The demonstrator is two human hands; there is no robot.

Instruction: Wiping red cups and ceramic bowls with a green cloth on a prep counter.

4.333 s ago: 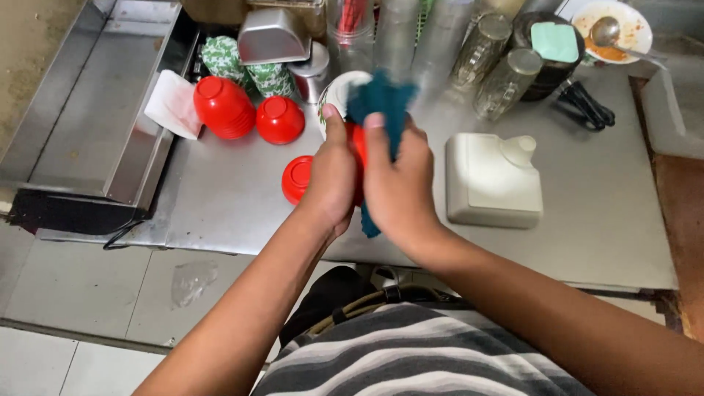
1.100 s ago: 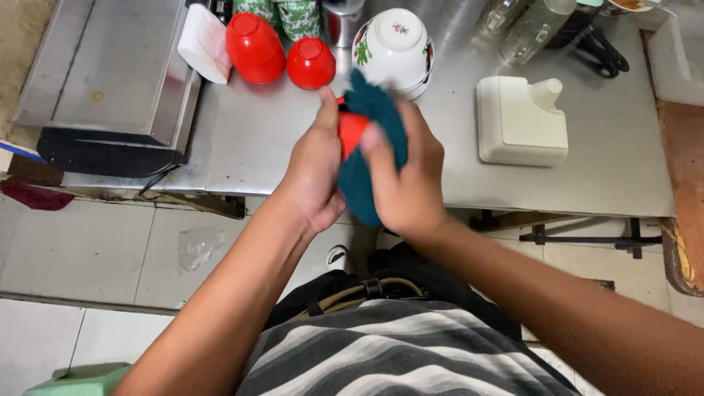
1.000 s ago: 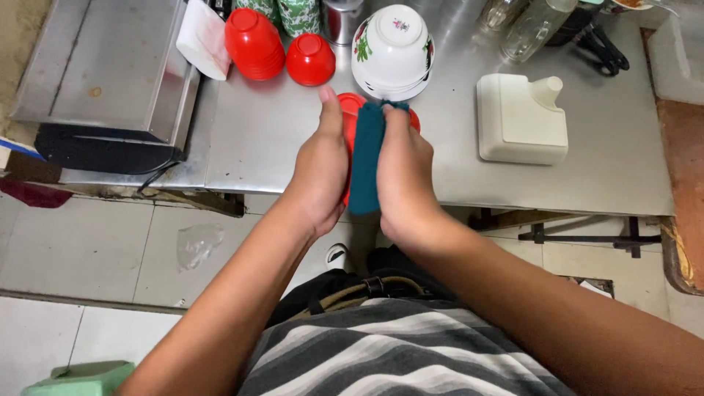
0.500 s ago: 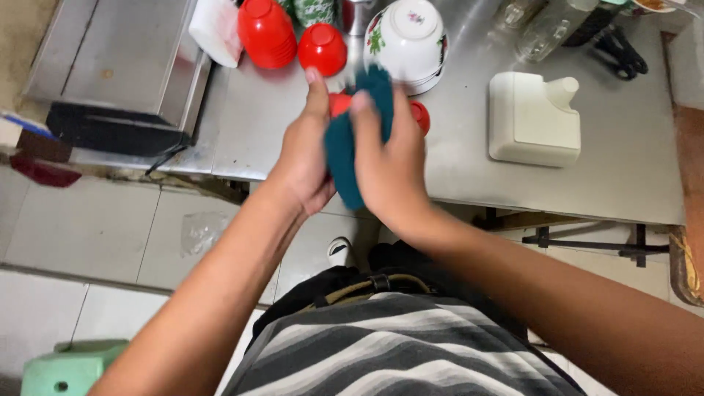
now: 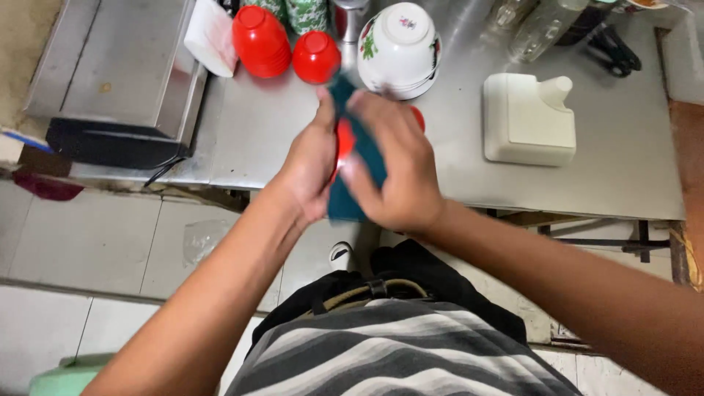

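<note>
My left hand [image 5: 306, 170] grips a small red cup [image 5: 345, 141], mostly hidden between both palms. My right hand [image 5: 396, 167] presses a dark teal cloth [image 5: 350, 192] against the cup; the cloth pokes out above my fingers and hangs below them. Both hands hover over the front edge of the steel counter [image 5: 623, 165]. A second red piece [image 5: 418, 117] peeks out just behind my right hand on the counter.
Two upturned red cups [image 5: 258, 40] [image 5: 316, 56] and stacked floral white bowls [image 5: 400, 45] stand at the back. A cream plastic container [image 5: 528, 121] lies right of my hands. A steel box [image 5: 117, 73] sits at left, glass bottles [image 5: 539, 29] at the back right.
My hands with the cup and cloth have shifted slightly nearer me, and the cloth has turned over the cup. The view has tilted a little.
</note>
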